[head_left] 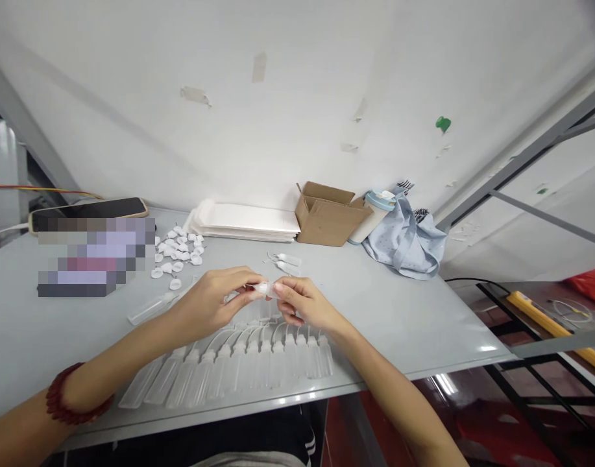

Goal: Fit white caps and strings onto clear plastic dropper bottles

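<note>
Above the middle of the table, my two hands meet at a small bottle with a white cap. My left hand point(222, 295) pinches the white cap point(262, 287) between thumb and fingertips. On the other side, my right hand point(304, 301) is closed around the translucent plastic bottle point(272, 291), most of which its fingers hide. Below them lies a row of several translucent bottles point(224, 370) with thin tubes at their tops, along the front edge. Another bottle point(148, 310) rests by my left forearm. Two smaller capped bottles point(290, 261) lie just beyond my hands.
Loose white caps point(180, 248) are scattered at the left. A phone point(97, 209) and a blurred-out item point(95, 259) lie farther left. Along the wall stand a stack of white sheets point(251, 220), an open cardboard box point(329, 217), a cup point(368, 220) and a blue cloth bag point(407, 240).
</note>
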A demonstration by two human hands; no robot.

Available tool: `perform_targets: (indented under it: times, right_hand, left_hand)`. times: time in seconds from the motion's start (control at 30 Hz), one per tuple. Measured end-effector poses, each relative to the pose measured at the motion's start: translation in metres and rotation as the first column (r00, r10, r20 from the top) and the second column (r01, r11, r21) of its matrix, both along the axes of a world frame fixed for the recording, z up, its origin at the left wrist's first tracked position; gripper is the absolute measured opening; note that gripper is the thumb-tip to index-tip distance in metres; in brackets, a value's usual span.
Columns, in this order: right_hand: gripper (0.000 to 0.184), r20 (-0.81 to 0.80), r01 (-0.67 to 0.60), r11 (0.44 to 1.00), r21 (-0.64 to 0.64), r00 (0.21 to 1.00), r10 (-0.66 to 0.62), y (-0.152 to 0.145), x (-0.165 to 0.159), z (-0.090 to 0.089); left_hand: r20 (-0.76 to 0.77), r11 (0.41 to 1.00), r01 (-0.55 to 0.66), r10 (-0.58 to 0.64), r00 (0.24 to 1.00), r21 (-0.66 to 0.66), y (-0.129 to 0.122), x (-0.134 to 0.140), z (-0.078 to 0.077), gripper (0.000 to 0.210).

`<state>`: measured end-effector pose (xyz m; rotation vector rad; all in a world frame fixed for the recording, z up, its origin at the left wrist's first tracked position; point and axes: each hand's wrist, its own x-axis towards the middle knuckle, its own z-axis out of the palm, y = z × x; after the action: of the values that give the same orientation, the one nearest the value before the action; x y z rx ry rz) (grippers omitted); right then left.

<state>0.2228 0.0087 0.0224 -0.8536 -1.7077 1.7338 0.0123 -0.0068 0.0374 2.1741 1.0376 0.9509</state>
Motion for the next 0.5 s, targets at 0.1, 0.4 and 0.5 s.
perform_targets:
  times: [0.1, 0.4, 0.5]
  right_hand:
    - [0.039, 0.01, 0.003, 1.0, 0.014, 1.0, -0.004, -0.0003, -0.0004, 0.0016]
    - [0.042, 0.018, 0.017, 1.0, 0.023, 1.0, -0.017, -0.0002, -0.0006, 0.0002]
    - [0.04, 0.016, 0.022, 0.998, 0.052, 1.0, -0.023, -0.0011, -0.0009, 0.0026]
  left_hand:
    - [0.012, 1.0, -0.004, 0.004, 1.0, -0.016, -0.0007, 0.0001, 0.0002, 0.026]
    - [-0.012, 0.994, -0.018, 0.017, 1.0, -0.109, -0.002, 0.0009, 0.0, 0.029]
    - [0.003, 0.986, -0.023, 0.024, 1.0, -0.164, -0.0023, 0.0006, 0.001, 0.031]
